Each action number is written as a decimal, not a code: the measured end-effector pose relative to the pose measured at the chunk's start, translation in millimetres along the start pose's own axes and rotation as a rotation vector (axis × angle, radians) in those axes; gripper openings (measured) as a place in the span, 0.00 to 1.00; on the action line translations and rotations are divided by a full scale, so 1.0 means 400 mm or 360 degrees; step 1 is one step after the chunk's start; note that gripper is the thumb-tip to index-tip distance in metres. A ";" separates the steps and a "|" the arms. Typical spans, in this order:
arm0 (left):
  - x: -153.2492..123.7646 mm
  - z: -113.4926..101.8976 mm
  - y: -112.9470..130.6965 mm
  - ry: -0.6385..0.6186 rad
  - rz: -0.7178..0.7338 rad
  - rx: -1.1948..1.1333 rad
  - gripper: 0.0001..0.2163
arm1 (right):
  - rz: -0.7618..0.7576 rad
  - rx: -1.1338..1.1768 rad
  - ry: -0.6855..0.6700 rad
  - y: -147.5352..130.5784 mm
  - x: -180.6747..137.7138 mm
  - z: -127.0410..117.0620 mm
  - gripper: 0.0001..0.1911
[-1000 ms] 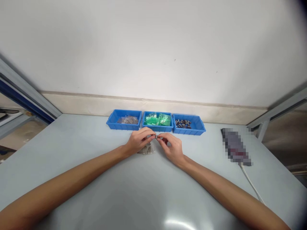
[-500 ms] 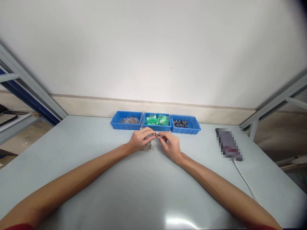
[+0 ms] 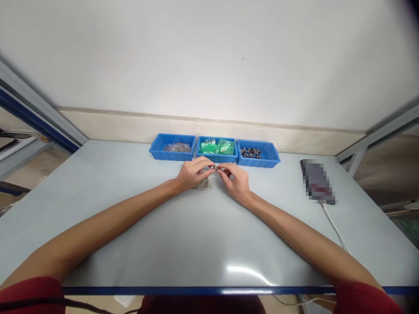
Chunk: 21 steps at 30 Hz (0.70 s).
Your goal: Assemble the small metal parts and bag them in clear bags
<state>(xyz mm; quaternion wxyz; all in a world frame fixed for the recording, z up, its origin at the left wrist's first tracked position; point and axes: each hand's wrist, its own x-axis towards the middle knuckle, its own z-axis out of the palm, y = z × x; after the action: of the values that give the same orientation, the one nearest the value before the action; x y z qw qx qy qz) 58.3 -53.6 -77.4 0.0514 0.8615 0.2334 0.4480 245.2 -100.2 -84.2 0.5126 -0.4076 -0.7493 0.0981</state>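
Two hands meet: the left hand [image 3: 193,173] and right hand [image 3: 236,183] pinch one small part [image 3: 216,167] with narrow fingers, just above the table [image 3: 196,235], before the middle bin [image 3: 216,158]. The part seems unfinished, not yet binned; a bag [image 3: 203,185] lies beneath.

The middle tray [image 3: 216,158] sits at the back of the tabletop [image 3: 196,235], close to the wall [image 3: 209,65], and holds a few bags [image 3: 216,147]. Touching its left side is the left tray [image 3: 170,155] with one bag [image 3: 176,148] in it. Touching its right side is the right tray [image 3: 260,163] with loose small pieces [image 3: 250,152] in it.

Just in front of the middle tray, the left hand [image 3: 193,173] and the right hand [image 3: 236,183] meet, with a small part [image 3: 215,167] pinched between the fingers of both. A packet [image 3: 203,185] lies on the tabletop under the left hand.

Well to the right of the middle tray lies a flat device [image 3: 317,182]. Its cable [image 3: 334,226] runs toward the near edge.
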 end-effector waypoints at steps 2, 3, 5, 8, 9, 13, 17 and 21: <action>0.002 -0.002 0.003 -0.0021 -0.0016 -0.0006 0.08 | 0.0009 -0.0005 0.0000 -0.001 0.000 0.000 0.06; 0.003 -0.004 0.004 -0.0032 -0.0021 -0.0007 0.08 | 0.0015 -0.0007 0.0001 -0.001 0.000 0.000 0.06; 0.004 -0.005 0.006 -0.0034 -0.0011 -0.0007 0.08 | 0.0026 -0.0007 0.0006 -0.002 0.001 0.000 0.06; 0.005 -0.003 0.005 -0.0006 0.0021 -0.0001 0.08 | 0.0036 -0.0004 0.0016 -0.004 0.001 -0.001 0.07; 0.004 -0.002 0.004 0.0004 0.0029 0.0003 0.08 | 0.0038 -0.0004 0.0018 -0.005 0.002 -0.002 0.07; 0.001 0.000 0.001 0.0040 0.0053 0.0025 0.08 | 0.0052 -0.0008 0.0007 -0.009 0.003 -0.003 0.08; 0.000 -0.002 0.002 0.0042 0.0038 0.0040 0.08 | 0.0080 0.0001 -0.0018 -0.011 0.004 -0.004 0.09; 0.000 -0.004 0.005 0.0070 0.0074 0.0052 0.08 | 0.0060 0.0016 -0.0026 -0.012 0.004 -0.005 0.09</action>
<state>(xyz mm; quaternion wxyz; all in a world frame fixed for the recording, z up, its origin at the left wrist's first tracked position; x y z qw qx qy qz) 57.7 -55.3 -75.7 0.0217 0.8574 0.2216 0.4639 244.4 -102.6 -79.4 0.5067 -0.4183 -0.7451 0.1147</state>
